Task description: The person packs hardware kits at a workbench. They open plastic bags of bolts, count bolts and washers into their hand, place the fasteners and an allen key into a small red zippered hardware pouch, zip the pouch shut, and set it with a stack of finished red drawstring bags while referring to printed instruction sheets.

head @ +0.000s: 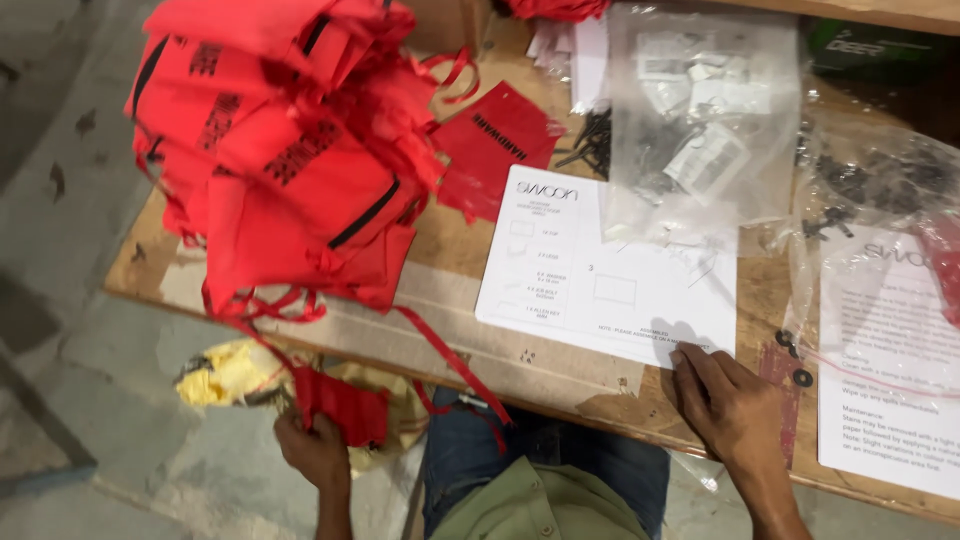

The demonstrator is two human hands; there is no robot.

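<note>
Nearest, below the table edge, the left hand (318,450) has its fingers closed around a small red cloth pouch (342,408), held in front of a crumpled yellow bag (228,372) lying on the floor. To the right, the right hand (735,408) rests on the wooden table (450,250), its fingers spread flat and pressing the near edge of a white printed sheet (600,270); it grips nothing. Two black washers (795,360) lie just right of that hand, beside another white sheet (890,390). Farther left, a heap of red pouches (285,150) with drawstrings sits on the table. Farther right, clear plastic bags (700,110) hold smaller packets of black screws and fittings, and loose black screws (592,145) lie beside them.
</note>
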